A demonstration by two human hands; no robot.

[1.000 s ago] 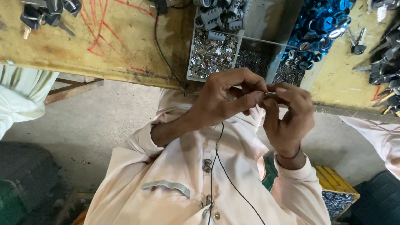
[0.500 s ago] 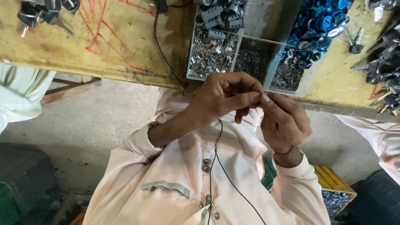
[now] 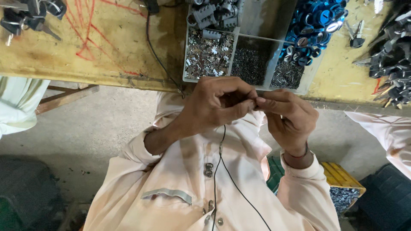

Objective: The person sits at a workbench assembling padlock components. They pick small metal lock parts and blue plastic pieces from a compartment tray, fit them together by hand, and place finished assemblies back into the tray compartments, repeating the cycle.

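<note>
My left hand (image 3: 212,107) and my right hand (image 3: 293,117) meet in front of my chest, just below the bench edge. The fingertips of both pinch together on a small part (image 3: 255,102) that is mostly hidden by the fingers; I cannot tell its kind. A thin black cable (image 3: 220,171) hangs from under my left hand down my light shirt.
A clear compartment tray (image 3: 233,40) on the yellow bench (image 3: 107,51) holds small metal pieces, fine pins and grey lock barrels. Blue round caps (image 3: 317,19) lie beside it, keys (image 3: 30,17) far left, dark keys (image 3: 391,55) far right. Other people's sleeves (image 3: 17,105) flank me.
Both hands have stayed together at the same place. The right fingers have curled in closer against the left fingertips.
</note>
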